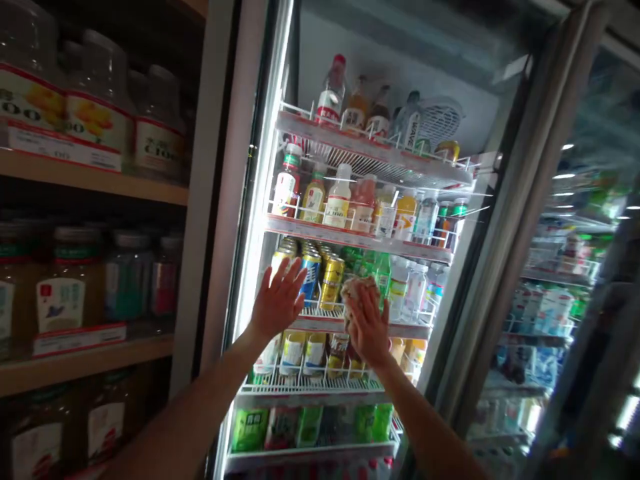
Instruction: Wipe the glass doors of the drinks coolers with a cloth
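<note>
In the head view my right hand (369, 327) is spread over a crumpled beige cloth (353, 293), holding it in front of the cooler's middle shelves. The cloth looks pressed against the glass door (400, 60), though the glass itself barely shows. My left hand (277, 300) is raised to the left of it, fingers apart and palm forward, with nothing in it. Whether that palm touches the glass I cannot tell. Behind the hands are yellow and blue cans (331, 281) and green bottles (383, 272).
Drink bottles (337, 197) fill the lit cooler's wire-railed shelves (360, 233). A metal door frame (505, 247) separates it from another stocked cooler (550, 300) on the right. At left, wooden shelves (95, 177) carry large juice bottles (97, 100) beside a grey upright post (197, 167).
</note>
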`<state>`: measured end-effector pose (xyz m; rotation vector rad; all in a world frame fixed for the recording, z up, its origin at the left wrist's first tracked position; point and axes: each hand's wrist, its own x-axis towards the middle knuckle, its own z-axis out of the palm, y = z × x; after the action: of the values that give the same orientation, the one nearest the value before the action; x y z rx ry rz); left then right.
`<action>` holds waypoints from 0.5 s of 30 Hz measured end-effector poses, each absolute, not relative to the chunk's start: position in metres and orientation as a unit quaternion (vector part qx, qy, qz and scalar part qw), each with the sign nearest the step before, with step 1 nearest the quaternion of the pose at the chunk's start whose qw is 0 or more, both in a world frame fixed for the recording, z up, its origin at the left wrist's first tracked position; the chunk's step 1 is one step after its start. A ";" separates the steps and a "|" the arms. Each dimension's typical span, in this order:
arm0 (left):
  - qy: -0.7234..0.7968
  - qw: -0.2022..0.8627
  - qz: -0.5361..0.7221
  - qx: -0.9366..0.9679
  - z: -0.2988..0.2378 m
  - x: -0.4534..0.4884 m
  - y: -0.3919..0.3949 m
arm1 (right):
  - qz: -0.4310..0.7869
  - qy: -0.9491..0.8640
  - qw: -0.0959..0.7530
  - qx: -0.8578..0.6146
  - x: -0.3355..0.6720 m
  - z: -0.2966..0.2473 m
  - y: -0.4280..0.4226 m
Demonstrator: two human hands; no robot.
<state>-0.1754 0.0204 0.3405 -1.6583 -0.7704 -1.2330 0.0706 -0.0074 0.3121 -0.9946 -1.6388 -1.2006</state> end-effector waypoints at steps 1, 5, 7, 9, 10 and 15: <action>-0.315 0.453 -0.494 -0.672 0.340 -0.175 0.020 | -0.477 -0.633 0.449 -0.413 0.075 0.312 -0.008; -0.340 0.432 -0.466 -0.693 0.340 -0.175 0.018 | -0.401 -0.478 0.582 -0.522 0.085 0.317 -0.005; -0.364 0.401 -0.450 -0.710 0.341 -0.174 0.016 | -0.381 -0.523 0.550 -0.527 0.074 0.311 -0.005; -0.385 0.372 -0.430 -0.727 0.342 -0.173 0.014 | -0.384 -0.636 0.459 -0.486 0.062 0.301 -0.009; -0.394 0.362 -0.422 -0.732 0.342 -0.173 0.012 | -0.386 -0.679 0.421 -0.462 0.060 0.298 -0.012; -0.406 0.340 -0.406 -0.745 0.344 -0.171 0.009 | -0.363 -0.580 0.522 -0.510 0.083 0.303 -0.007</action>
<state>-0.1708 0.0088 0.3444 -1.9402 -1.0556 -1.0563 0.0828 -0.0069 0.3029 -1.2211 -1.3893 -0.8687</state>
